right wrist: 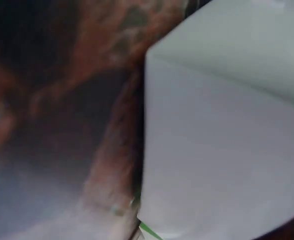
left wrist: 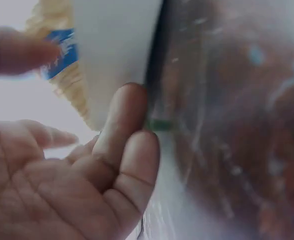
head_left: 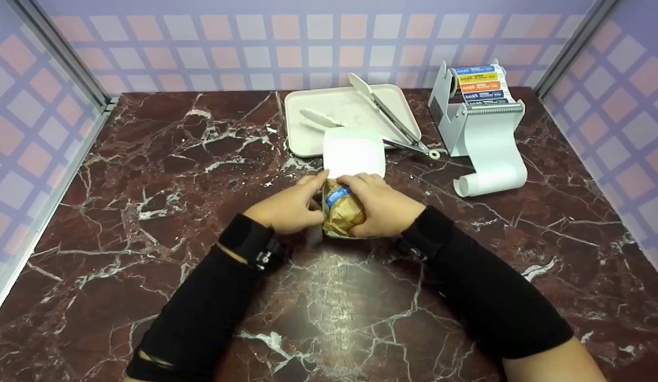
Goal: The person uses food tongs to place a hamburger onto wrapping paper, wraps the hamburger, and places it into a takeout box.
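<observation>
A paper-wrapped bundle in gold-brown paper with a blue label [head_left: 345,208] sits in a small white box [head_left: 354,154] whose lid stands folded back. My right hand [head_left: 384,204] holds the bundle from the right, fingers over its far end and thumb at its near end. On the other side, my left hand [head_left: 294,207] is at the box's left edge, thumb and fingers spread apart. Its outer fingertips [left wrist: 132,100] lie against the white box wall [left wrist: 114,45] in the left wrist view. The right wrist view shows only the box's outer side [right wrist: 217,150], not the hand.
Behind the box lies a white tray [head_left: 302,143] bearing tongs [head_left: 387,111] whose hinge end juts over its right edge. A label dispenser [head_left: 448,122] with coloured rolls stands at the back right, its white strip [head_left: 493,148] curling onto the marbled table [head_left: 148,265].
</observation>
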The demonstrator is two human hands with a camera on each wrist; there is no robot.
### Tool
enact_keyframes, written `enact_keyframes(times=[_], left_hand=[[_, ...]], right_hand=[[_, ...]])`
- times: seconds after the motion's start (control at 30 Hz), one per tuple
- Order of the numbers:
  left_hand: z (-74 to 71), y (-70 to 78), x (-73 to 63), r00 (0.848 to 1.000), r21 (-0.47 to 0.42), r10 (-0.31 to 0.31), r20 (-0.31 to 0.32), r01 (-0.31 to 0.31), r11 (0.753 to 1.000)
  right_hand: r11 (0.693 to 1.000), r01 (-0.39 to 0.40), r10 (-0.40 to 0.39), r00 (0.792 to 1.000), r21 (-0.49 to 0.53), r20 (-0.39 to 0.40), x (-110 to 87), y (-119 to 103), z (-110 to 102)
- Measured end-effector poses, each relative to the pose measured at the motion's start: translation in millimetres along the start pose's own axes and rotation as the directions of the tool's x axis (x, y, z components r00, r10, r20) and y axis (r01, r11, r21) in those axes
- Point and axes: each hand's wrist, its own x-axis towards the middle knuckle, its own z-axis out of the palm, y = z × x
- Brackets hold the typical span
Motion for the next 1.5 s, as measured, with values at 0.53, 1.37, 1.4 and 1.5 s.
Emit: enact_keyframes(times=[0.53,1.37,1.4,1.5], left_hand=[[-2.5,-8.2,0.6,0.995,0.02,0.098,0.029,-0.098,0.995],[5.5,6.2,6.1,0.998,0.112,-0.023,-0.056,0.029,0.993],[5.6,6.8,6.4,0.998,0.11,-0.028,-0.054,0.033,0.993],[5.9,8.5,7.7,0.998,0.093,-0.039,-0.051,0.043,0.995]], right_hand=[[1.0,-0.027,0.027,0.999,0.002,0.02,-1.7,3,-5],[0.987,-0.13,0.118,0.985,0.098,0.124,-15.5,26,-29],[0.987,-0.134,0.122,0.985,0.094,0.119,-15.1,25,-28],[0.988,-0.136,0.128,0.985,0.068,0.117,-13.4,24,-27]])
